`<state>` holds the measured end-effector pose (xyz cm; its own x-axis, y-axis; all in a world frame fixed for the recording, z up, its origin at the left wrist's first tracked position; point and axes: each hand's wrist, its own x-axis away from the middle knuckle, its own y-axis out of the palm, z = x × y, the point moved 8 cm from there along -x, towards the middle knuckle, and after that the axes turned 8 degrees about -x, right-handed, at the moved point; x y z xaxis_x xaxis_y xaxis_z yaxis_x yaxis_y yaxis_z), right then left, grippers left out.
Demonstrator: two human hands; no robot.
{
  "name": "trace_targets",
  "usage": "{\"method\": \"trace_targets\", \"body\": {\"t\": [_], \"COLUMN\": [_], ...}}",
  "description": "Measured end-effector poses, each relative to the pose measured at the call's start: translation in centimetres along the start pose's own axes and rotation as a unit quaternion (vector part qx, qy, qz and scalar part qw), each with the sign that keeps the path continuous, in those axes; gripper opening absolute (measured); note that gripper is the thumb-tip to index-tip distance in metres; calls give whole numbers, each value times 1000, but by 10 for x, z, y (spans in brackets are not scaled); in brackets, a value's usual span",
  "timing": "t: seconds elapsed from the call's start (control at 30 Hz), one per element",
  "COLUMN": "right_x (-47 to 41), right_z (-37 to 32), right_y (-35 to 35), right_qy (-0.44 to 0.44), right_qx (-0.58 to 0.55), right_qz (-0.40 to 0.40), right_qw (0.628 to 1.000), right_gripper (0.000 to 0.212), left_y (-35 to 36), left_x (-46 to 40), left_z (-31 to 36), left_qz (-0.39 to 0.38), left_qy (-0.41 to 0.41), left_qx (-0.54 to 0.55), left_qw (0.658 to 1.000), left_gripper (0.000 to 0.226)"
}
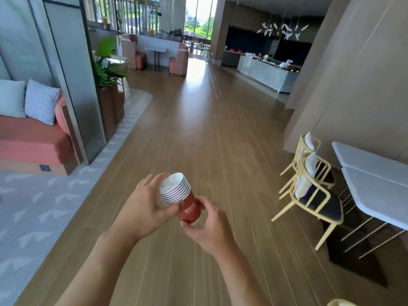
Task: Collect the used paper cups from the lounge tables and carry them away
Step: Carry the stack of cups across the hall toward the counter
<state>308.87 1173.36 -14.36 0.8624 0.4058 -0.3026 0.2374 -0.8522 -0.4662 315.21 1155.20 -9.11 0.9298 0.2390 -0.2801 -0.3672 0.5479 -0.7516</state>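
A stack of several nested red paper cups (187,207) with white rims and white lettering is held tilted in front of me, over the wooden floor. Crumpled white paper fills the top cup. My left hand (143,206) wraps the rim end of the stack from the left. My right hand (207,226) grips the base of the bottom cup from the lower right. Both hands are closed on the same stack.
A long wooden-floor aisle (209,129) runs ahead. On the left are a pink sofa (33,142) with cushions, a patterned carpet and a potted plant (108,69). On the right stand yellow chairs (309,195) beside white tables (375,184). A counter (265,74) lies far ahead on the right.
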Motion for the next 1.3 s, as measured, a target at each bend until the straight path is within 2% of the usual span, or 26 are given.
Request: {"method": "trace_targets", "body": {"t": [0.17,0.3,0.47,0.7,0.87,1.07,1.3], "right_x": [-33,-52,-79,-119,-163,-263,-431], "right_z": [50,80,113,155,183,208,213], "right_y": [-44,-80,-118,-149,-159,-161,-124], "right_qy": [8,17,35,66,98,135,126], "right_qx": [0,-12,-13,4,12,7,22], "right_qz": [34,76,117,155,164,170,133], "right_qw": [999,997,992,986,982,976,983], "right_gripper": [48,45,45,47,50,45,46], "left_y": [57,96,137,183,218,239,222], "left_x": [-62,-104,-154,-221,-280,-387,-525], "left_z": [32,55,79,92,83,64,-11], "left_qz": [-25,-41,-66,-90,-106,-109,-60], "left_qy": [14,24,50,72,94,118,56], "left_qx": [25,62,94,136,149,179,230], "left_qw": [999,997,992,984,979,971,970], "left_gripper": [74,84,68,69,56,56,65]}}
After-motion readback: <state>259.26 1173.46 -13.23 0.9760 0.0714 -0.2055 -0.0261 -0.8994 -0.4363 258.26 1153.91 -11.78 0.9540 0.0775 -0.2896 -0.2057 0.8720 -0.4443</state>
